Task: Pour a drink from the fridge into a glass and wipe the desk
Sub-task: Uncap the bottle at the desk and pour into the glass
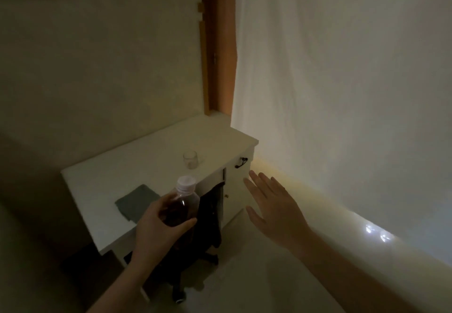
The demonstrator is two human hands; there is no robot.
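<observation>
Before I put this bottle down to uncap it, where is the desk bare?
Bare desk lies between the cloth and the glass, and behind both toward the wall. The near corner by the cloth is tight.

Plenty of bare surface to work with: the only things on it are a glass toward the far right edge and a grey cloth near the front, well apart from each other. Wall hems in the left and back, a white curtain hangs just beside the right end. A dark chair is tucked under the front, blocking low access there.
</observation>
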